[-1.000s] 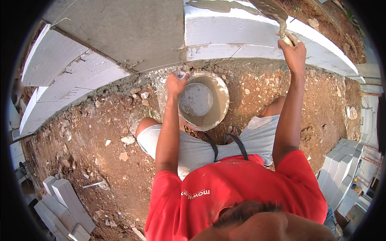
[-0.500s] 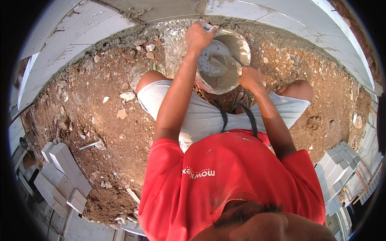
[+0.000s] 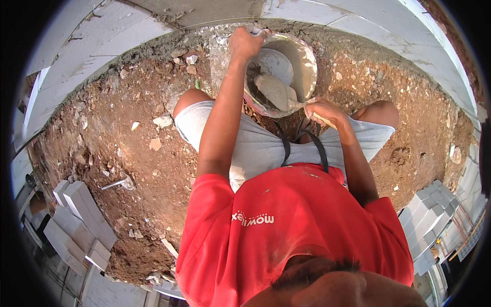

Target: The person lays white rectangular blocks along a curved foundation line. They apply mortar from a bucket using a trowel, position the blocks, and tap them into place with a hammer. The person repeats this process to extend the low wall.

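Note:
Between my knees stands a mortar-smeared bucket (image 3: 308, 66), tilted so that its mouth faces up toward me. My left hand (image 3: 246, 43) is closed on its far left rim, with pale smears on the fingers. In my right hand (image 3: 326, 112) is the wooden handle of a trowel (image 3: 279, 93), gripped at the bucket's near right rim. The trowel's blade lies inside the bucket, coated with wet grey mortar. Beyond the blade shows a smooth, round, pale grey shape (image 3: 276, 64); whether it is a dish or liquid I cannot tell.
A pale block wall (image 3: 307, 11) curves along the far side, mortar at its foot. Stony brown soil (image 3: 148, 174) surrounds me. A hammer-like tool (image 3: 123, 181) lies at left. Stacks of pale blocks stand near left (image 3: 84, 220) and right (image 3: 427, 210).
My right hand has moved slightly nearer and right, drawing the trowel toward the bucket's near rim. My left hand has shifted a little left, and the bucket has tipped slightly.

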Available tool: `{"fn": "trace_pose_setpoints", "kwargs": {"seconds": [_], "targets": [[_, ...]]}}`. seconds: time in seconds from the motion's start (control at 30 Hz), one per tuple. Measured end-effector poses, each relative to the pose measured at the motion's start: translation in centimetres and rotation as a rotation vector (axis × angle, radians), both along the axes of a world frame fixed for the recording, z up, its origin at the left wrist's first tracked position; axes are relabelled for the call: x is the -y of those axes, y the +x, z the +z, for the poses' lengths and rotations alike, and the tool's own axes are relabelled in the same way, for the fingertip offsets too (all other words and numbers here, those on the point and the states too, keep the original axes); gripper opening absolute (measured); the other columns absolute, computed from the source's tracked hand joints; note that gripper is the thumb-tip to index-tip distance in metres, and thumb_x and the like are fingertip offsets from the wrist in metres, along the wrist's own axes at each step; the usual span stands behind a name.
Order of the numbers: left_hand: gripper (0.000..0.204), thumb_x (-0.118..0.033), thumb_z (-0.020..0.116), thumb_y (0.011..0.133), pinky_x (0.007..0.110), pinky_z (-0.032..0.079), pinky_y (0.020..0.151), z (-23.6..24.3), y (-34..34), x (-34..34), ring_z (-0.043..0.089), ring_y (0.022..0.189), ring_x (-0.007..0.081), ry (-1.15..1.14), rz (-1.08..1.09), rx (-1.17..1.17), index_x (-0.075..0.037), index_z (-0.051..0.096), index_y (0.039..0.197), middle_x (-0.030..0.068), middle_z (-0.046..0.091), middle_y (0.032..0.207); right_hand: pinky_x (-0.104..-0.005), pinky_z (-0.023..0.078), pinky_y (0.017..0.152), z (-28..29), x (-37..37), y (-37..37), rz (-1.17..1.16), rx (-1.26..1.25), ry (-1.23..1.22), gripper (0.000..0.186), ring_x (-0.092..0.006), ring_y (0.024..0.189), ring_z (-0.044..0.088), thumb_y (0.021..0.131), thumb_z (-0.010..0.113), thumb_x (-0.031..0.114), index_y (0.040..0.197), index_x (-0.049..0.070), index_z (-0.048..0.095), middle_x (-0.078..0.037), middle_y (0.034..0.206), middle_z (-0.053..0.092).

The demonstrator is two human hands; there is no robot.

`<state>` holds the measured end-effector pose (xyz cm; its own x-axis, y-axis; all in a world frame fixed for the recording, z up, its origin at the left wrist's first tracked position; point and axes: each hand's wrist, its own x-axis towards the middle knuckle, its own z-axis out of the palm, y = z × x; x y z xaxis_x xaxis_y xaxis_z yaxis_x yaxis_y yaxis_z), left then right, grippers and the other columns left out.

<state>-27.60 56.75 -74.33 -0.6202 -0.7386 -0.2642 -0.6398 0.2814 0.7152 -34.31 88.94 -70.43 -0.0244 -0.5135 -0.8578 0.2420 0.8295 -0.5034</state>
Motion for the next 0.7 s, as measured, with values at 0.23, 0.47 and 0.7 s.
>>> {"fn": "trace_pose_setpoints", "kwargs": {"seconds": [0.23,0.47,0.7], "targets": [[0.041,-0.047,0.084,0.084,0.038,0.054,0.070,0.1,0.5,1.5,0.069,0.068,0.0191,0.089,-0.025,-0.040,-0.006,0.083,0.090,0.0068,0.074,0.072,-0.0300,0.037,0.044,7.0,-0.6,-3.7,-0.092,-0.264,-0.076,0.019,-0.0116,0.048,0.051,0.078,0.065,0.020,0.078,0.001,0.066,-0.004,0.062,0.057],[0.035,-0.043,0.085,0.084,0.038,0.056,0.075,-0.1,0.1,1.6,0.075,0.074,0.0241,0.112,-0.006,-0.048,-0.009,0.083,0.088,0.0106,0.079,0.079,-0.0251,0.045,0.054,22.8,1.1,-12.5,-0.444,-0.748,-0.366,0.031,-0.0082,0.060,0.055,0.089,0.062,0.016,0.114,0.001,0.073,-0.002,0.080,0.063],[0.035,-0.043,0.084,0.085,0.039,0.056,0.075,0.0,-0.2,1.2,0.075,0.074,0.0239,0.048,-0.007,-0.052,-0.008,0.083,0.087,0.0114,0.078,0.078,-0.0398,0.055,0.077,29.2,3.4,-22.9,-0.142,-1.694,0.046,0.044,-0.0271,0.078,0.071,0.073,0.070,0.038,0.104,0.008,0.080,-0.010,0.084,0.075]]}}
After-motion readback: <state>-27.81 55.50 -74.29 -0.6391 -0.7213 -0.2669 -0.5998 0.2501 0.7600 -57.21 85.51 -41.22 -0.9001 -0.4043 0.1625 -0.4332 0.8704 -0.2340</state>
